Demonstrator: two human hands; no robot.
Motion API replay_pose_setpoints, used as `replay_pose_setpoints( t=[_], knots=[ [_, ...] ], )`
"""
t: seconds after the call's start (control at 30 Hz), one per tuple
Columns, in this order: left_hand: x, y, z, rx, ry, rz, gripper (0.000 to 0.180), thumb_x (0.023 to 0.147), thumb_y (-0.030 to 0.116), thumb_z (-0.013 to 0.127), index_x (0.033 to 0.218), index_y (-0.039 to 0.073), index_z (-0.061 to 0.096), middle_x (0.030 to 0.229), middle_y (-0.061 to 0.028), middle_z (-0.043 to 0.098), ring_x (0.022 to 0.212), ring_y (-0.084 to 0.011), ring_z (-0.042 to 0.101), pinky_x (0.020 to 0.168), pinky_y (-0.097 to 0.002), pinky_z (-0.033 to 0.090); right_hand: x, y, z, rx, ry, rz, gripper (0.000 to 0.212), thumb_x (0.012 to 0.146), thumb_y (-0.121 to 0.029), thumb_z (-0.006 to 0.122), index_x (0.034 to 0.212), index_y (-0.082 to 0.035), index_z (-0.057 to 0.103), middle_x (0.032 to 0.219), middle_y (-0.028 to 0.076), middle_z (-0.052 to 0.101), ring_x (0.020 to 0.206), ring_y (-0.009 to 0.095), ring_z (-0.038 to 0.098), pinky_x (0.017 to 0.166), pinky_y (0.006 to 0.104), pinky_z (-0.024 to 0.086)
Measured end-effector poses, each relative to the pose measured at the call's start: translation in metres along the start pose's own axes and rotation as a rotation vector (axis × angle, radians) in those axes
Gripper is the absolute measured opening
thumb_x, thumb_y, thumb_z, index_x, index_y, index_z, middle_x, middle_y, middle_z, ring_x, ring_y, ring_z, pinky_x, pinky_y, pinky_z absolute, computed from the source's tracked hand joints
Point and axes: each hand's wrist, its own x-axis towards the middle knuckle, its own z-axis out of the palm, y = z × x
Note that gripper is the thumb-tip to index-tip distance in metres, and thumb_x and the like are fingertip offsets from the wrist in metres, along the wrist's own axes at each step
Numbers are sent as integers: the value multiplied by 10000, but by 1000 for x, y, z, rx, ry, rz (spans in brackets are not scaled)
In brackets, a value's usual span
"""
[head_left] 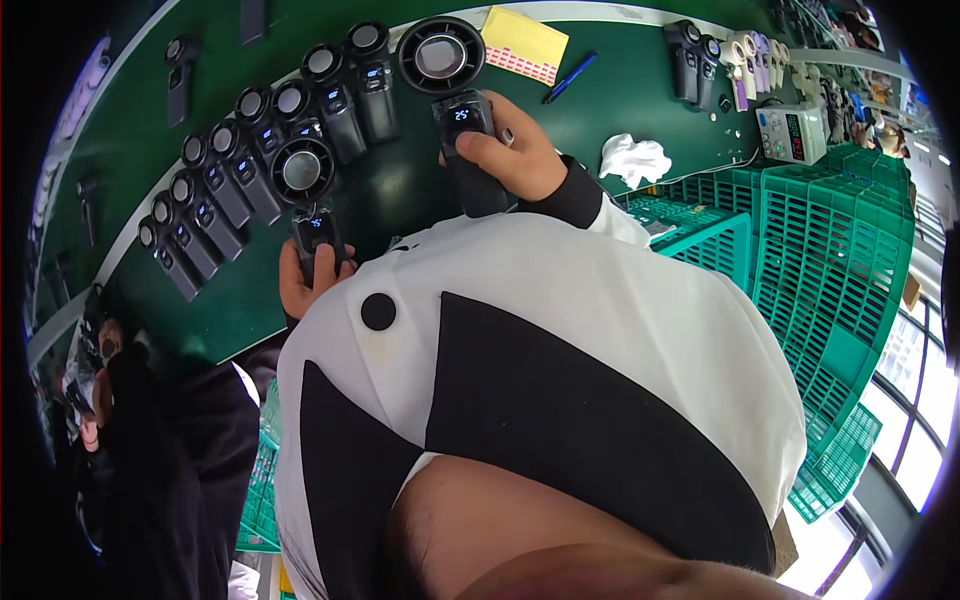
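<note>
My right hand grips the handle of a black handheld fan; its round head points away from me and a small lit display glows below the head. My left hand holds a second black handheld fan by its handle, display lit too. Both fans are above the green table. My white and black top hides both forearms and the near table edge.
Several more black fans lie in rows at the left. A yellow sticker sheet, a blue pen and a white cloth lie behind my right hand. Green plastic crates stand at the right. A person in black is at lower left.
</note>
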Motion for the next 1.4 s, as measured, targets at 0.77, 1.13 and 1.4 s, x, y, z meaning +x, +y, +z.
replay_pose_setpoints(
  t=[0.77, 1.13, 1.4],
  knots=[
    [51, 6, 12, 32, -41, -38, 155, 858, 120, 431, 954, 9, 482, 746, -97, 586, 593, -131, 541, 540, -233, 447, 43, 28, -18, 90, 81, 166, 351, 773, -173, 539, 1074, -11, 457, 854, 88, 573, 791, 147, 543, 728, 276, 435],
    [57, -1, 11, -46, 11, -87, 149, 853, 98, 412, 946, 0, 476, 745, -112, 582, 591, -142, 540, 557, -242, 452, 62, 60, -22, -23, 137, 259, 376, 730, -308, 575, 976, -25, 537, 830, 82, 555, 782, 162, 512, 712, 278, 404],
    [60, 3, 9, -24, -66, -70, 164, 854, 94, 406, 980, 3, 458, 772, -117, 581, 615, -146, 542, 585, -247, 451, 77, 63, -26, -169, 27, 358, 431, 775, -318, 589, 1073, -19, 506, 907, 78, 569, 832, 142, 528, 747, 260, 417]
  ],
)
